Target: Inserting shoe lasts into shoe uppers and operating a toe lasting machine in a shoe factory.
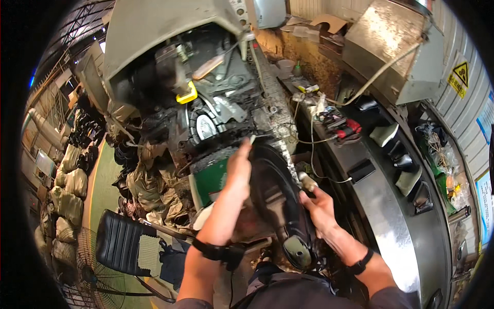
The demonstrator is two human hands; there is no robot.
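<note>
In front of me a black shoe upper (pixel 275 180), blurred by motion, is stretched over a shoe last (pixel 297 251). The last's grey-green top, with a hole in it, faces me. My left hand (pixel 239 167) presses along the shoe's left side, fingers pointing forward, with something pale at a fingertip. On the other side my right hand (pixel 320 208) grips the shoe's edge, thumb and fingers bent; a pale covering or piece shows at its fingertips. Just beyond the shoe stands a machine (pixel 208 121) with dark metal plates and a yellow part (pixel 187 92). The shoe's underside is hidden.
A metal conveyor bench (pixel 381 206) curves along the right, carrying several black and pale shoe pieces (pixel 406 159) and a red-handled tool (pixel 350 129). At lower left are a black chair (pixel 121 242) and a fan (pixel 92 275). Sacks (pixel 69 193) line the left.
</note>
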